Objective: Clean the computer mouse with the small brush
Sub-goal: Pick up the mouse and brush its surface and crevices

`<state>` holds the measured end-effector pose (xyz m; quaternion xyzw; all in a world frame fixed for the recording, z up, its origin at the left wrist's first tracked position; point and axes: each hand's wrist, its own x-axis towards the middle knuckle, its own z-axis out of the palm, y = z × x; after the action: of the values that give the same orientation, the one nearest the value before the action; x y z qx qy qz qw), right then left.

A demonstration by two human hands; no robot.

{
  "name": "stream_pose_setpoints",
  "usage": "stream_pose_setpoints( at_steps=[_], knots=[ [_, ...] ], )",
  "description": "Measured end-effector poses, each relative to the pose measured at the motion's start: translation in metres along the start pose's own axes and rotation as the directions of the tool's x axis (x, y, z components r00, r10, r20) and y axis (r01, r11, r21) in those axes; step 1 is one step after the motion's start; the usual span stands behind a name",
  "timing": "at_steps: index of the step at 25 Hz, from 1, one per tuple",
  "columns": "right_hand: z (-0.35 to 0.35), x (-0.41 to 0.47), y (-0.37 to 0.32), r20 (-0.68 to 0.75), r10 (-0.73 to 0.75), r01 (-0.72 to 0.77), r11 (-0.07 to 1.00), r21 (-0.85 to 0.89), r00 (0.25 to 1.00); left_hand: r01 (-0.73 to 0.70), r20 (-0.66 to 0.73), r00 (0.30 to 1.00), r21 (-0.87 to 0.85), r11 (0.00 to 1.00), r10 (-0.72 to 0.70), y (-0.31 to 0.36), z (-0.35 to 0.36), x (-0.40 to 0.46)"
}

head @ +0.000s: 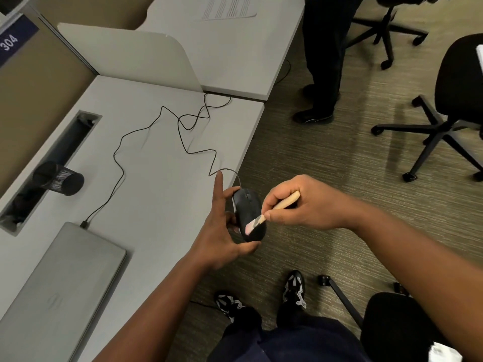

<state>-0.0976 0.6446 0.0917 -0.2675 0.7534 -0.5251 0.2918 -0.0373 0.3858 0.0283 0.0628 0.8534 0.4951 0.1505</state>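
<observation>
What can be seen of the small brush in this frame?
The small brush has a pale, wood-looking handle and a short tuft of light, pinkish bristles. The right hand pinches it near the bristle end, and the handle's far end sticks out past the knuckles. It slants down to the left, its bristles pressed on the rear top of the black computer mouse, which the left hand holds just past the desk edge.

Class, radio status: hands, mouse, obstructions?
Left hand holds mouse off the desk edge. Right hand pinches brush, bristles on mouse. Nothing in the way.
</observation>
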Motion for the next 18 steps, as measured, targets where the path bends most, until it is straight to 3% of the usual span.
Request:
stream_pose_setpoints(
  at_steps=[6, 9, 15, 18],
  knots=[
    [0.004, 0.007, 0.012, -0.344, 0.025, -0.056, 0.995, -0.081, 0.939, 0.025, 0.058, 0.998, 0.002, 1.000, -0.025, 0.001, 0.004, -0.004],
    [0.003, 0.008, 0.014, -0.437, 0.055, -0.058, 0.998, 0.006, 0.898, 0.035, 0.097, 0.995, 0.037, 0.999, -0.038, -0.002, 0.004, -0.004],
    [0.003, 0.007, 0.010, -0.238, 0.103, -0.096, 0.994, 0.044, 0.966, 0.037, 0.123, 0.991, 0.130, 0.991, -0.054, -0.004, 0.004, -0.002],
    [0.008, 0.011, 0.009, -0.269, 0.114, -0.118, 0.993, 0.001, 0.956, 0.048, 0.163, 0.984, 0.131, 0.990, -0.069, -0.002, 0.005, -0.002]
  ],
)
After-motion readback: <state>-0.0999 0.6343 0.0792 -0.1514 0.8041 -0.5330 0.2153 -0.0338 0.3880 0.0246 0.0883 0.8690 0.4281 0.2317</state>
